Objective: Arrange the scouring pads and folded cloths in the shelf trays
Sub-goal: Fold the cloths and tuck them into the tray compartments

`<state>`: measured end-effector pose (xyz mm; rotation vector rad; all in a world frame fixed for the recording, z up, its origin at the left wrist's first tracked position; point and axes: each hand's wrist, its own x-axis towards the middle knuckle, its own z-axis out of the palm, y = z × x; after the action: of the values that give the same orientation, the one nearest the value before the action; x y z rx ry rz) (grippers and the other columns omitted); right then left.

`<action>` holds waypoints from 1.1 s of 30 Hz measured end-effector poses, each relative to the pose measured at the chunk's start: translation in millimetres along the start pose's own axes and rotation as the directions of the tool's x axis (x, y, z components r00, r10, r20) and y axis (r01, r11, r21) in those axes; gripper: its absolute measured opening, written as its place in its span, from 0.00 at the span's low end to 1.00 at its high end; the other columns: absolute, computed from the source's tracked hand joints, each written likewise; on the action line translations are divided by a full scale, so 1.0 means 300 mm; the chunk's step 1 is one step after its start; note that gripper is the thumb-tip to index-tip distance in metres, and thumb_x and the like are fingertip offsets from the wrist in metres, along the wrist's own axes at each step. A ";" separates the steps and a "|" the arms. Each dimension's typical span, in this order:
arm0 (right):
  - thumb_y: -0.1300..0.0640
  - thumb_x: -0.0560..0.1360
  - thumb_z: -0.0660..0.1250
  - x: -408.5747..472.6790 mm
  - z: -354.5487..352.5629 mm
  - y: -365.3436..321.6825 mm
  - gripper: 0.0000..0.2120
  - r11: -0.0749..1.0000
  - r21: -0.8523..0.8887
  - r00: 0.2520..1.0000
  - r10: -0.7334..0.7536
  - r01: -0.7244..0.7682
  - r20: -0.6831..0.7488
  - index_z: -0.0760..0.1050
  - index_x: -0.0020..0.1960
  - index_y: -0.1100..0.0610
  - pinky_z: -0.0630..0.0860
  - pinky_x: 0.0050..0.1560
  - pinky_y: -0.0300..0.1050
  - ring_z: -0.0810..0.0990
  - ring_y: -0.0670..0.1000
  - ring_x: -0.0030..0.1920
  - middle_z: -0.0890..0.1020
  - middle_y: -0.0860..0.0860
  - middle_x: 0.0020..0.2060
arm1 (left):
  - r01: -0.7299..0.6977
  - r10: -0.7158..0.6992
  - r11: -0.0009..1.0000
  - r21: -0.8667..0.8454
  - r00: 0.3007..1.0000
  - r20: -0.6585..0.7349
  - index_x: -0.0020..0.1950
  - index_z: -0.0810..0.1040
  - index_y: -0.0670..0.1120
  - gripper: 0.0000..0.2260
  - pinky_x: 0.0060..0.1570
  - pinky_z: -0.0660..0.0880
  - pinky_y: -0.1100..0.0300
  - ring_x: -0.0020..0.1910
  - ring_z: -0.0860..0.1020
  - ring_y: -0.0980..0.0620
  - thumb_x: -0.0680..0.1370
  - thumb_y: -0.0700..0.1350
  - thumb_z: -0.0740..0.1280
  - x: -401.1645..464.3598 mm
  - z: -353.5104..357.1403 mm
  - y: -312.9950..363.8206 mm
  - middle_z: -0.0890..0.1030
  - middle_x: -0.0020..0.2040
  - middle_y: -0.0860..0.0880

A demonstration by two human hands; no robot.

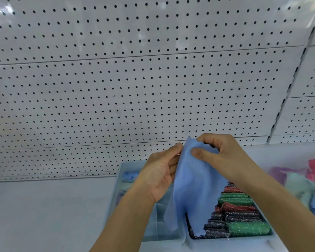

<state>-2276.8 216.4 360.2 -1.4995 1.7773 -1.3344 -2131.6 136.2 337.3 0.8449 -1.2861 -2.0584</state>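
Blue cloth, thin and finely textured, is held up in mid-air by 2 hands above 2 pale shelf trays. Its upper edge is pinched by the left hand, whose fingers are curled against the cloth's left side, and by the right hand, whose thumb is pressed on the front of the fabric while the curled fingers are closed over the top corner. The cloth is seen hanging loosely downward, unfolded, with its scalloped lower edge draped in front of the divide between the trays. The right tray is packed with rows of glittery scouring pads in red, green and dark grey, laid on their sides and touching one another. The left tray is partly hidden by the left forearm; a few pale folded cloths, blue among them, are visible at its far end. Both trays are set on a white shelf backed by a white pegboard wall. At the far right, a loose heap of pink, lilac, mint and blue cloths is blurred.
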 end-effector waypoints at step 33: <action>0.55 0.65 0.78 -0.041 0.038 0.023 0.08 0.797 0.603 0.997 0.026 0.022 -0.070 0.79 0.35 0.55 0.74 0.51 0.43 0.81 0.48 0.58 0.82 0.48 0.58 | -0.357 0.371 0.928 -0.104 0.897 0.241 0.40 0.77 0.46 0.07 0.49 0.76 0.58 0.47 0.78 0.50 0.74 0.44 0.60 -0.016 -0.103 0.113 0.80 0.43 0.48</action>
<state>-2267.1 223.1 346.5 -1.0902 1.1983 -1.7602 -2100.7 109.5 359.0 0.2828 -1.3904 -1.9282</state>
